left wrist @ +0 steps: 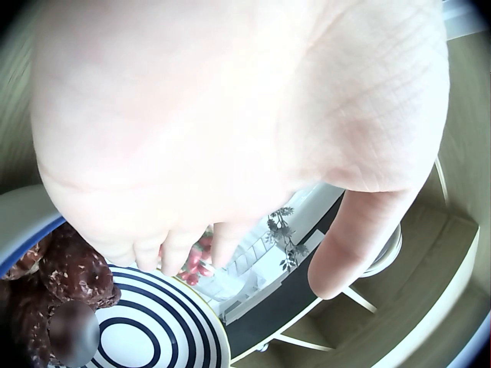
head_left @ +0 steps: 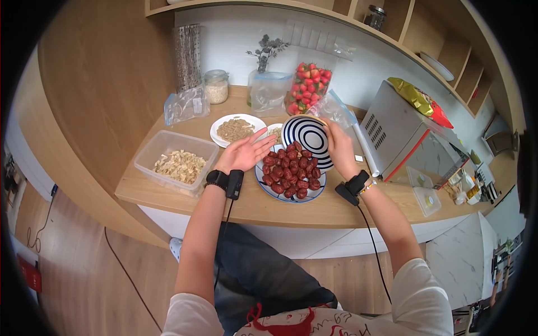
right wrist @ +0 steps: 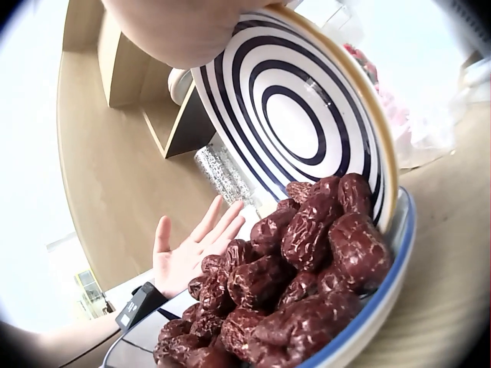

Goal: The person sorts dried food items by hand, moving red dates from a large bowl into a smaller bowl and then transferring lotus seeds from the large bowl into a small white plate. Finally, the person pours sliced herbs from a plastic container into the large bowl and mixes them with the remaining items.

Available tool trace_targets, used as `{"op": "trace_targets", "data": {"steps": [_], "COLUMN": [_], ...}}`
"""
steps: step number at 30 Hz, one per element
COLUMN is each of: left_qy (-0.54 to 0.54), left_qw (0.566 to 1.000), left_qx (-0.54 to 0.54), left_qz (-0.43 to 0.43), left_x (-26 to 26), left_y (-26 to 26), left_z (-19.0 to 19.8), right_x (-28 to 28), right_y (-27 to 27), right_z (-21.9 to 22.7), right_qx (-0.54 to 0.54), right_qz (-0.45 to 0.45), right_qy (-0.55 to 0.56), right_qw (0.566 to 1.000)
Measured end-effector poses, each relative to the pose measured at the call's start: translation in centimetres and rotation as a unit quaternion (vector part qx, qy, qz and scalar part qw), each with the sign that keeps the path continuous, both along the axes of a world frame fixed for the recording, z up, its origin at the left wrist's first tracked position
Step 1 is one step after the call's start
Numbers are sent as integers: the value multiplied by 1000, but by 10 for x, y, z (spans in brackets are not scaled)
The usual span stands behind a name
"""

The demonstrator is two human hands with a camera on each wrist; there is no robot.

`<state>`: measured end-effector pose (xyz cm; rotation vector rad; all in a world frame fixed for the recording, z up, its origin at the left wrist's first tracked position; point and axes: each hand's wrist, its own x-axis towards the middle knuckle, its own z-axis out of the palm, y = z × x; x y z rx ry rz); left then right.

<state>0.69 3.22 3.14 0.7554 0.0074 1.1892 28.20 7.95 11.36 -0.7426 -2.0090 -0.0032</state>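
Note:
My right hand (head_left: pixel 342 150) grips the rim of a dish (head_left: pixel 305 134) with dark blue rings and a tan edge. The dish is tipped up on its side, its inner face toward the red dates (head_left: pixel 288 171) and its lower edge right at them. The dates are heaped in a blue-rimmed plate (head_left: pixel 274 194). My left hand (head_left: pixel 246 154) is held palm up at the left of the heap, fingers spread and nothing on them. In the right wrist view the left hand (right wrist: pixel 196 253) shows behind the dates.
At the left stands a clear plastic box (head_left: pixel 147 150) of pale dried slices. A white plate (head_left: pixel 214 132) of brownish pieces lies behind my left hand. At the back are a glass jar (head_left: pixel 216 89) and a bag of strawberries (head_left: pixel 308 84). An oven (head_left: pixel 403 134) stands at right.

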Motion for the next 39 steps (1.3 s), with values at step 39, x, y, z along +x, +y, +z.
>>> {"op": "trace_targets", "data": {"steps": [39], "left_qy": [19], "left_qw": [999], "left_qx": [6], "left_qz": [-28], "left_x": [0], "left_y": [-6], "left_z": [4], "right_x": [154], "right_y": [113], "right_z": [-125], "right_qx": [-509], "right_qz": [-34], "right_qy": [446], "right_qw": [736]}}
